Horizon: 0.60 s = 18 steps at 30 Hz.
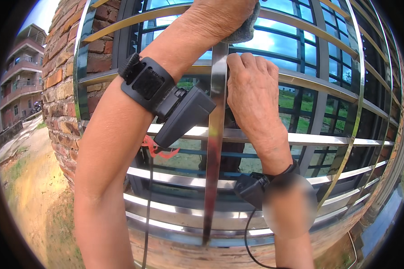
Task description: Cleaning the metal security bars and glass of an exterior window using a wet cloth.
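Observation:
My left hand (229, 15) is at the top edge of the view, partly cut off, with a grey cloth (244, 32) bunched in it against the stainless steel window grille (217, 111). The left arm crosses in front of the grille from the lower left. Just right of the grille's upright flat bar, my right hand (254, 84) has its fingers curled over a horizontal bar (309, 82); the fingertips are hidden. Both forearms wear black straps with dark devices and cables. A blurred patch covers part of the right forearm.
Behind the grille are dark-framed window panes (294, 107) reflecting sky and grass. A brick wall (62, 87) borders the grille at left. Red ribbon (158, 149) hangs by the left arm's cable. Farther left are a dirt path (33, 175) and a multi-storey building (23, 70).

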Each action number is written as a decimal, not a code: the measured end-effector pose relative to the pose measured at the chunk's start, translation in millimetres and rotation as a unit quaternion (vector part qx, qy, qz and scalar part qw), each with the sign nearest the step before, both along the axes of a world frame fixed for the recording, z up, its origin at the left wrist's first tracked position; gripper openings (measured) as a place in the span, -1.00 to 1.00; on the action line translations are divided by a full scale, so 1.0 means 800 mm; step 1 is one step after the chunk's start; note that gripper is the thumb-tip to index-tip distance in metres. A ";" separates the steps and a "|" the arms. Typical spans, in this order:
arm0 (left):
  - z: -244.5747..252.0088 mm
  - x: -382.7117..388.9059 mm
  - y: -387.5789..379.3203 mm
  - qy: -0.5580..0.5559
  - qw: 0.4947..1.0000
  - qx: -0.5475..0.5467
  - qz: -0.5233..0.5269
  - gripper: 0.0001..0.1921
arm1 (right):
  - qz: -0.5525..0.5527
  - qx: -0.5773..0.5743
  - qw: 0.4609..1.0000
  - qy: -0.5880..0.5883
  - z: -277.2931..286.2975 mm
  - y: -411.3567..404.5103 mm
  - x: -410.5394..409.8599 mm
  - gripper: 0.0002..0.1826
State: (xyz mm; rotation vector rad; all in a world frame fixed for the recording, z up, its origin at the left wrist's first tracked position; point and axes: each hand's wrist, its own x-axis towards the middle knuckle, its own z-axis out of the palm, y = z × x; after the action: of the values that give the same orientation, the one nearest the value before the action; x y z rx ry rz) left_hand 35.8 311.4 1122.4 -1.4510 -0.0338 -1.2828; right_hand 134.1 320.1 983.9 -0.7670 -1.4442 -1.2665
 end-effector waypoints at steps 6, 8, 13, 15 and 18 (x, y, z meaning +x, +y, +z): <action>0.006 0.006 -0.034 0.048 0.888 -0.371 0.266 -0.70 | -0.025 0.013 0.996 -0.085 -0.004 0.000 0.013 -0.72; 0.010 -0.015 -0.068 0.108 0.835 -0.512 0.170 -0.69 | 0.003 -0.020 0.996 -0.088 -0.003 -0.005 0.020 -0.67; 0.003 -0.002 -0.085 0.068 0.827 -0.520 0.205 -0.58 | -0.023 -0.026 0.998 -0.060 0.005 -0.009 0.060 -0.64; -0.003 0.009 -0.087 0.033 0.829 -0.487 0.271 -0.60 | -0.042 -0.004 0.998 -0.043 0.010 -0.007 0.082 -0.71; -0.015 0.039 -0.070 -0.025 0.885 -0.317 0.341 -0.79 | -0.075 -0.035 0.996 -0.024 0.014 -0.006 0.131 -0.85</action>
State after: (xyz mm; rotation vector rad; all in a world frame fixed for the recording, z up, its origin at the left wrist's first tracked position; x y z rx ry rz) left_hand 66.9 255.2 1110.7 -1.7160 -0.9956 -0.7308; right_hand 238.9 315.0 995.2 -0.9119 -1.4996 -1.3604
